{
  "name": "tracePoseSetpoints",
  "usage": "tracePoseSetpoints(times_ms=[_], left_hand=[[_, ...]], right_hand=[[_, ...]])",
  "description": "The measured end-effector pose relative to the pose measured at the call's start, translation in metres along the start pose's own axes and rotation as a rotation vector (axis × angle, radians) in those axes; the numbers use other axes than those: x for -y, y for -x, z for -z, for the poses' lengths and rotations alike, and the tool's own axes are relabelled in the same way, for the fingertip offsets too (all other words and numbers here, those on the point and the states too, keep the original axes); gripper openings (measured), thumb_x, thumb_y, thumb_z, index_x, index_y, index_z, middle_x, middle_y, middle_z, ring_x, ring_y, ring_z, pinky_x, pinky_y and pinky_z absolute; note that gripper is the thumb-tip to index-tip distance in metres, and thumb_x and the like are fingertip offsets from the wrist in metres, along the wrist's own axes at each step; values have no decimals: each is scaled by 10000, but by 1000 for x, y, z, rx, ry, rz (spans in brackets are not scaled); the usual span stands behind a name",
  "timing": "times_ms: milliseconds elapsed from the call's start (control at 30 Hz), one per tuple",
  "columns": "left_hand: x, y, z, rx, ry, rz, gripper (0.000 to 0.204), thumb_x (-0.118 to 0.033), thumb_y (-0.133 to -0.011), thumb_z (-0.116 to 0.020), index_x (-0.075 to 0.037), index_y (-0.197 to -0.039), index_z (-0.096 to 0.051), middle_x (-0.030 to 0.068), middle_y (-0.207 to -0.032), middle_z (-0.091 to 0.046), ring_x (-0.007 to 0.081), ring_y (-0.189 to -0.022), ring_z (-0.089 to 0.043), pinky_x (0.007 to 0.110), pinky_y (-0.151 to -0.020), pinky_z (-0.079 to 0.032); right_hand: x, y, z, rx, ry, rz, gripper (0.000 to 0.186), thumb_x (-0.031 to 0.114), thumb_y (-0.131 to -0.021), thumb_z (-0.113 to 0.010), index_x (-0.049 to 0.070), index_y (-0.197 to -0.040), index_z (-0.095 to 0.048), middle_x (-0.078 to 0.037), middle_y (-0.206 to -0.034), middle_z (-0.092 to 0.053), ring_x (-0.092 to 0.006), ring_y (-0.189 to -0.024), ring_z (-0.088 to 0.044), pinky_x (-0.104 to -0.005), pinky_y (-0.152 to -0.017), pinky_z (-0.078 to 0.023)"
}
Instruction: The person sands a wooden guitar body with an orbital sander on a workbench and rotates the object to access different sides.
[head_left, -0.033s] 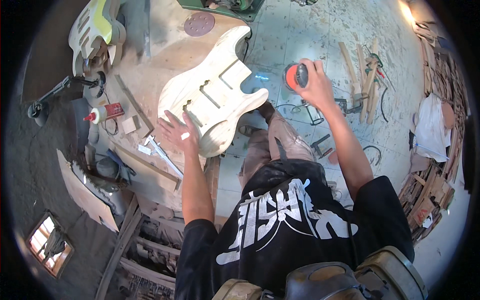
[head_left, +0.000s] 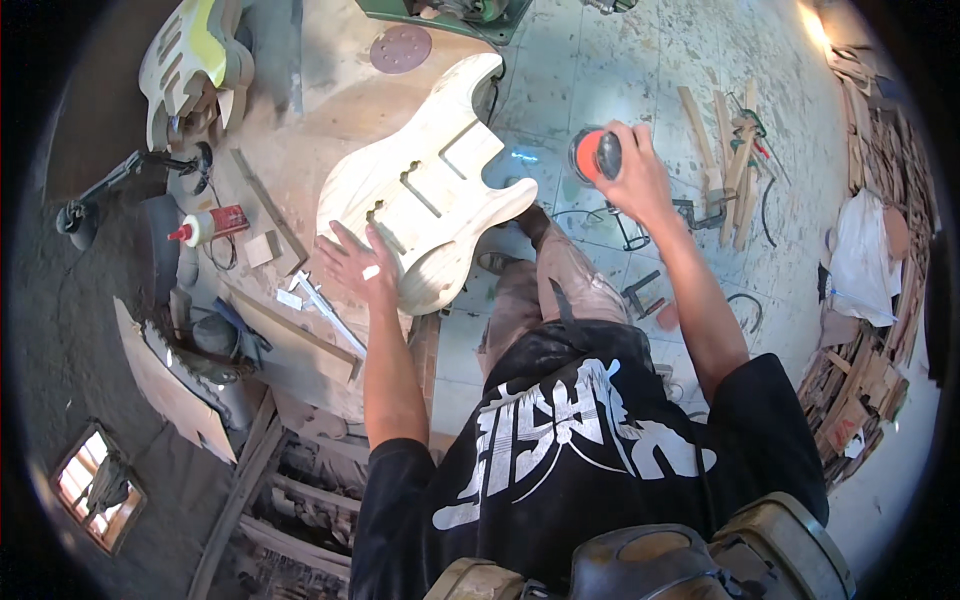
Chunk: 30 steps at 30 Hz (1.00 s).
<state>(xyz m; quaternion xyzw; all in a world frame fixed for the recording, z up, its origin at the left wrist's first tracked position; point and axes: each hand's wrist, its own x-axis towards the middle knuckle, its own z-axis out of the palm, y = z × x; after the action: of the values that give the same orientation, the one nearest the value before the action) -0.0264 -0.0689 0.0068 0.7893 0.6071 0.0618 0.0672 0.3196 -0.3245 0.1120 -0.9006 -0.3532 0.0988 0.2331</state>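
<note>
An unfinished pale wooden guitar body (head_left: 425, 185) lies on the workbench (head_left: 330, 110), its lower end over the bench's edge. My left hand (head_left: 358, 262) rests flat on its lower left side, fingers spread. My right hand (head_left: 632, 175) is out to the right, above the floor, gripping an orange and black hand sander (head_left: 594, 153). The sander is apart from the guitar body.
A second yellowish guitar body (head_left: 190, 60) lies at the bench's far left. A round sanding disc (head_left: 401, 48), a glue bottle (head_left: 210, 224), a small wood block (head_left: 262, 248) and wood strips lie on the bench. Clamps (head_left: 640, 295) and wood offcuts (head_left: 730, 165) are on the floor.
</note>
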Motion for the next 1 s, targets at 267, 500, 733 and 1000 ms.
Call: tracePoseSetpoints(times_ms=[267,500,733,1000], left_hand=[[1,0,0,7,1,24,783,-583,-1054,-436,-131,-1674,-279,249,-1725,-174,419,-1603,-136,573,-1285,-145],[4,2,0,-35,7,-16,784,-591,-1052,-431,-118,-1665,-306,301,-1696,-218,464,-1585,-167,601,-1265,-178],[-3,5,4,-22,53,-4,781,-586,-1049,-443,-122,-1664,-311,301,-1698,-212,460,-1594,-145,610,-1269,-161],[1,1,1,-36,63,5,794,-601,-1039,-446,-138,-1668,-306,274,-1716,-183,441,-1605,-113,596,-1279,-137]], right_hand=[[11,39,-1,49,-21,231,647,97,-716,-790,168,-1317,-561,-147,-1231,-543,-437,-1016,-665,-525,-802,-577],[29,49,-9,144,5,339,716,114,-687,-835,194,-1340,-554,-149,-1253,-525,-422,-1066,-666,-514,-797,-609],[69,70,-25,217,69,364,733,129,-668,-872,223,-1319,-550,-152,-1230,-480,-413,-1060,-624,-505,-702,-627],[65,65,-21,193,120,356,700,110,-695,-844,223,-1318,-546,-156,-1218,-475,-408,-1046,-617,-507,-694,-626]])
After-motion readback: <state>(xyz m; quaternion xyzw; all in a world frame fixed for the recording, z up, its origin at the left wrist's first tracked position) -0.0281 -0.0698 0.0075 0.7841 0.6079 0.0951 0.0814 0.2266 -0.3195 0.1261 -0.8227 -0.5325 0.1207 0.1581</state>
